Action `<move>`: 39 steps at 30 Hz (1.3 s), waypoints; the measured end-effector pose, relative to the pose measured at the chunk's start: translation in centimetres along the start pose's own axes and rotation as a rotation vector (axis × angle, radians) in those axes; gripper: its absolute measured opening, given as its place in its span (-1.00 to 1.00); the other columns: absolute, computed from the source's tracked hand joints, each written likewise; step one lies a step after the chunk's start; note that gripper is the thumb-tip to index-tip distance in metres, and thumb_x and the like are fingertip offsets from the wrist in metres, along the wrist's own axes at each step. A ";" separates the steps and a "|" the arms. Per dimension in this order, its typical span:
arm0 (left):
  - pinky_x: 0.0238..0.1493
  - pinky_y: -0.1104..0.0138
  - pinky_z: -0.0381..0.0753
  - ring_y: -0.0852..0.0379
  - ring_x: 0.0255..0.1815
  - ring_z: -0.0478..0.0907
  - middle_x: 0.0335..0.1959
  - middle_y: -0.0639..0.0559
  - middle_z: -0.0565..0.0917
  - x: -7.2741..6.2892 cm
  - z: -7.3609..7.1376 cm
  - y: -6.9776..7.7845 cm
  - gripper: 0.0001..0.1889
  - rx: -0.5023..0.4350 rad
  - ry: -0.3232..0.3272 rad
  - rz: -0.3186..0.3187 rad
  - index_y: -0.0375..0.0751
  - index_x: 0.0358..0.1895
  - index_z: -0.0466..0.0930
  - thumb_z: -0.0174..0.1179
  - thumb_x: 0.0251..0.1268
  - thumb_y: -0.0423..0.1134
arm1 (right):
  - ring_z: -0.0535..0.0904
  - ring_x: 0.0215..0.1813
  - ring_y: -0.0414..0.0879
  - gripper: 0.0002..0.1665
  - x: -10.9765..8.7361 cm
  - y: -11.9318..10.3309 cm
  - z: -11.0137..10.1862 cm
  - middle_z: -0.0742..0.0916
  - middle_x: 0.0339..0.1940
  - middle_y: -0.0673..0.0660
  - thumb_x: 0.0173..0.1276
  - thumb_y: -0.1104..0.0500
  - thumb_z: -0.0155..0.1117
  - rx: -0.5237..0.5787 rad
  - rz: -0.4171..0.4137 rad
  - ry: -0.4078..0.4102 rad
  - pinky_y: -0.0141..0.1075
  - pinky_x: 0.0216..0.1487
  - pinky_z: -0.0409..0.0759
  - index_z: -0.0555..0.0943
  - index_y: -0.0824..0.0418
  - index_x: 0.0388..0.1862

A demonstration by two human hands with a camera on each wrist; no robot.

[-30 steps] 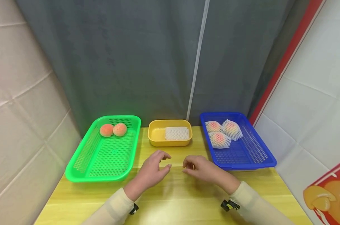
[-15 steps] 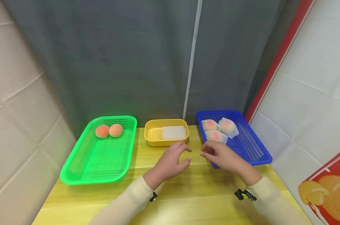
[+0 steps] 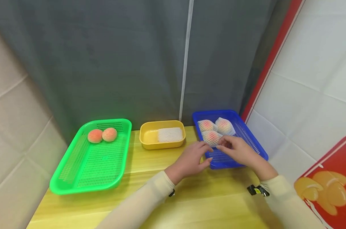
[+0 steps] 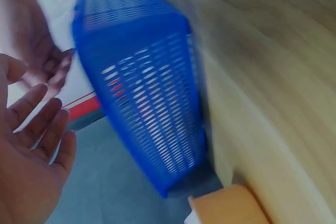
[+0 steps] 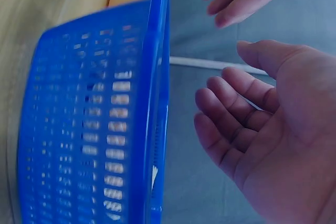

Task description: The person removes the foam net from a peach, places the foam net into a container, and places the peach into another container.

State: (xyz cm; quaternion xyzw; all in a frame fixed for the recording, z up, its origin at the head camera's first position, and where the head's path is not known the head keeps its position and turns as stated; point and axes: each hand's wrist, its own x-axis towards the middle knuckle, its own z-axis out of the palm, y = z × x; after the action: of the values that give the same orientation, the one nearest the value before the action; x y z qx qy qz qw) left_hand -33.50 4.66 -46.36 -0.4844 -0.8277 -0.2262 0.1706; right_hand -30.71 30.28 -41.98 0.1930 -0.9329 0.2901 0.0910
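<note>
Over the front part of the blue basket, my right hand hovers with loosely bent fingers, close to a peach in a white foam net. Two more net-wrapped peaches lie behind it, one on the left and one on the right. My left hand is at the basket's front left corner, fingers and thumb apart. In the right wrist view the right palm holds nothing. The left wrist view likewise shows the left hand's fingers relaxed, beside the basket's outer wall.
On the left of the wooden table stands a green basket with two bare peaches. At the back middle is a yellow tray holding white foam net sleeves. A grey curtain and white side walls enclose the table.
Both hands have moved right and forward, from the middle of the table to the blue basket. The head view has turned to the right. The peaches keep their places in the baskets.
</note>
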 end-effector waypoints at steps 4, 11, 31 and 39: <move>0.56 0.21 0.43 0.08 0.45 0.52 0.37 0.09 0.65 1.5 2.2 -0.2 -0.53 0.121 -0.109 0.049 -0.07 0.43 0.63 0.14 0.72 0.11 | 0.66 -0.21 -0.15 -0.88 0.3 0.7 -0.7 0.78 -0.27 -0.04 0.66 0.05 0.41 -0.029 0.032 -0.003 -0.23 -0.15 0.67 0.74 0.08 -0.05; 0.73 0.10 0.18 0.03 0.67 0.35 0.60 0.04 0.53 2.6 5.2 -0.7 -0.36 0.241 -0.191 0.154 -0.02 0.63 0.48 -0.08 0.78 0.25 | 0.67 -0.22 -0.16 -0.86 1.9 2.0 -1.9 0.78 -0.27 -0.04 0.66 0.07 0.41 -0.060 0.032 -0.058 -0.15 -0.13 0.67 0.73 0.11 -0.03; 0.74 0.08 0.13 0.04 0.73 0.26 0.66 0.08 0.46 2.8 6.7 -1.1 -0.42 0.307 -0.172 0.215 0.08 0.67 0.47 -0.20 0.83 0.13 | 0.68 -0.10 0.06 -0.70 11.6 4.1 -1.0 0.76 -0.15 0.14 0.52 0.12 0.53 -0.406 -0.036 -0.286 0.09 0.11 0.71 0.72 0.33 0.00; 0.74 0.07 0.12 0.07 0.72 0.28 0.66 0.12 0.47 3.0 6.8 -1.1 -0.41 0.307 -0.190 0.204 0.10 0.66 0.48 -0.22 0.83 0.17 | 0.71 0.21 0.27 -0.29 13.4 4.9 0.7 0.77 0.17 0.32 0.36 0.03 0.67 -0.445 -0.046 -0.448 0.17 0.34 0.64 0.63 0.39 0.32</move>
State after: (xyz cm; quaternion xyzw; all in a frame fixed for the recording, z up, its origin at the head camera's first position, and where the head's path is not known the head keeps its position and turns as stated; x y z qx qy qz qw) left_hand -36.29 10.02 -50.78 -0.5534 -0.8114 -0.0322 0.1856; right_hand -44.93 29.50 -41.32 0.2486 -0.9657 0.0271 -0.0703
